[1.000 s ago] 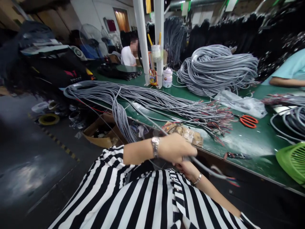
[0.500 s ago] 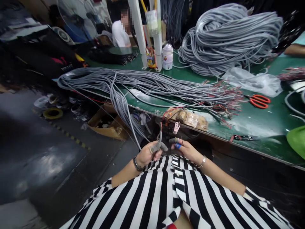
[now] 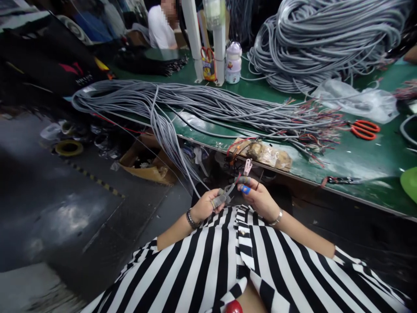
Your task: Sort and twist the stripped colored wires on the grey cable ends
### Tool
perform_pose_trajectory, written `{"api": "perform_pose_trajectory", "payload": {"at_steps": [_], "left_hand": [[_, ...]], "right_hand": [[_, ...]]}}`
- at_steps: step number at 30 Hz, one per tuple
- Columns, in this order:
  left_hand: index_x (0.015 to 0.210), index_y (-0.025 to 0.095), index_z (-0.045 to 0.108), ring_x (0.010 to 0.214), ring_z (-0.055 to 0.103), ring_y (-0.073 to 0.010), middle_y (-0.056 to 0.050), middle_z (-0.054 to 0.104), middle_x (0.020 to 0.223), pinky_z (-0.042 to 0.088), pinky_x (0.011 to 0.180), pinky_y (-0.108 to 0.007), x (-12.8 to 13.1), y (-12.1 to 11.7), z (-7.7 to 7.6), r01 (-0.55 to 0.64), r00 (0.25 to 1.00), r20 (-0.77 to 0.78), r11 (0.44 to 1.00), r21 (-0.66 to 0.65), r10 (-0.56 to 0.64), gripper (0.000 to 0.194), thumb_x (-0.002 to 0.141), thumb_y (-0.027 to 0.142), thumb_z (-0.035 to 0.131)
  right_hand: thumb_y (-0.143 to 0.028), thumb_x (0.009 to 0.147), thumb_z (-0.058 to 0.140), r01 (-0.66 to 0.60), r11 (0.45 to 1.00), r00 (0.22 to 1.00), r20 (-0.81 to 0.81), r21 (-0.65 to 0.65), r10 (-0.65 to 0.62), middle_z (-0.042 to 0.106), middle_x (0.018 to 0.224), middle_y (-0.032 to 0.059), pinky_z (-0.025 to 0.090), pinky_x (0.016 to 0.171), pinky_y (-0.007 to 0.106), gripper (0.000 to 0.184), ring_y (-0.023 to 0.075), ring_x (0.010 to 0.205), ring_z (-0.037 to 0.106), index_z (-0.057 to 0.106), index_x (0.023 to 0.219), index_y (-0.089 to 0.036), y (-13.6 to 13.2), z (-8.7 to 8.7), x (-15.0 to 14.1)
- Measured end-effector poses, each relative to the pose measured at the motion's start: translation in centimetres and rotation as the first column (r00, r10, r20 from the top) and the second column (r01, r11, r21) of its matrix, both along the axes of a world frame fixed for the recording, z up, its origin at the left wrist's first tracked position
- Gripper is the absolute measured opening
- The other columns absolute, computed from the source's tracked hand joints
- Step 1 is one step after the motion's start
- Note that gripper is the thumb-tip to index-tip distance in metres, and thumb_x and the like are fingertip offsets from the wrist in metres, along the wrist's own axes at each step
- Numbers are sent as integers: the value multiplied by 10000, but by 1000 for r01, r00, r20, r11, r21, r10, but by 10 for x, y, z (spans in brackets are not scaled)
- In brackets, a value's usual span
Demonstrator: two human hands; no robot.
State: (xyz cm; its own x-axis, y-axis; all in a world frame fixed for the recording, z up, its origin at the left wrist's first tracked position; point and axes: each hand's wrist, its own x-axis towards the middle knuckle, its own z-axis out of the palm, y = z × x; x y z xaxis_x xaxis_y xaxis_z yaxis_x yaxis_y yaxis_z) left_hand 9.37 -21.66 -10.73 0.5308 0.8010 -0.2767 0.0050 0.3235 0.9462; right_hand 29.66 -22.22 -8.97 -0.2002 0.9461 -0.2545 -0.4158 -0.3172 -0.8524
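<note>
Just above my lap, my left hand [image 3: 210, 203] is closed on a grey cable [image 3: 230, 190] near its stripped end. My right hand [image 3: 256, 195] pinches the thin red wires [image 3: 239, 177] that come out of that end. Grey coverings wrap some fingertips of both hands, and a blue band sits on a right finger. Close above the right fingers is a pink clip [image 3: 248, 166] at the bench edge. From the bench, a bundle of grey cables [image 3: 167, 139] droops over the edge toward my left hand.
On the green bench [image 3: 339, 163] lie a long row of grey cables [image 3: 208, 104], orange-handled scissors [image 3: 365, 129], pliers [image 3: 340, 180] and a taped wooden block [image 3: 269, 155]. A large cable coil [image 3: 325, 43] and a bottle [image 3: 233, 63] stand behind. A cardboard box [image 3: 150, 167] is below. A co-worker [image 3: 161, 27] sits across.
My right hand has come to the cable's end and taken hold of its wires. The cable end, upright before, now leans right toward it. The view has shifted slightly.
</note>
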Motion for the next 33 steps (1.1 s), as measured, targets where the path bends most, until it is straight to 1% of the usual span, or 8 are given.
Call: {"api": "perform_pose_trajectory", "payload": {"at_steps": [3,7,13,15,20,24,28,33], "left_hand": [[797,120,583,404,352,-30,62,466,501,275,411,-160,3,4,-1,93,994,-56,995,42,-91,487,776,605,624],[823,131,580,445,450,-50,45,530,561,363,434,-164,11,8,-4,75,987,-150,995,69,-64,436,728,536,712],[780,129,578,517,549,-76,12,608,625,458,498,-185,18,14,-6,-140,988,-37,980,141,147,431,653,480,793],[751,129,565,434,490,-55,28,576,550,396,423,-161,14,15,-6,-120,993,3,988,100,120,445,667,513,774],[726,138,529,342,414,-34,46,534,479,308,345,-140,5,14,-11,-40,989,145,999,0,39,501,661,582,751],[722,138,533,340,420,-42,42,531,468,318,345,-146,3,14,-14,40,988,148,998,-53,-32,526,619,593,775],[683,130,537,339,332,-16,64,479,450,233,350,-146,1,17,-10,82,986,152,994,-74,-70,536,550,561,828],[611,97,601,485,478,-73,0,562,531,372,483,-187,4,25,-2,177,978,119,983,-47,-171,554,489,578,847]], "right_hand": [[-391,708,759,37,999,999,-8,17,-37,551,680,-30,141,374,179,329,14,421,218,661,939,-179,-1,0,4],[-388,709,761,144,961,952,232,236,-200,608,677,2,398,479,213,247,90,534,485,661,804,-183,-1,2,6],[-256,812,665,-207,718,820,518,664,-243,608,675,27,452,574,266,79,135,606,545,688,792,-183,-8,19,18],[-273,833,640,-239,695,852,490,678,-185,599,717,30,438,547,257,101,124,592,519,684,848,-183,-7,21,22],[-339,847,643,-271,757,851,515,594,-99,597,1199,112,515,641,284,454,130,705,592,562,1278,-222,1,15,20],[-298,895,576,-460,600,800,599,654,-39,644,1178,118,501,916,356,314,221,1037,627,629,1191,-211,8,18,13],[-190,874,544,-626,507,668,743,593,-44,705,1053,98,528,804,308,216,197,901,673,694,1027,-216,9,21,16],[-101,807,551,-728,441,575,818,525,-22,715,1089,97,517,774,284,282,194,870,688,709,1013,-209,9,25,28]]}}
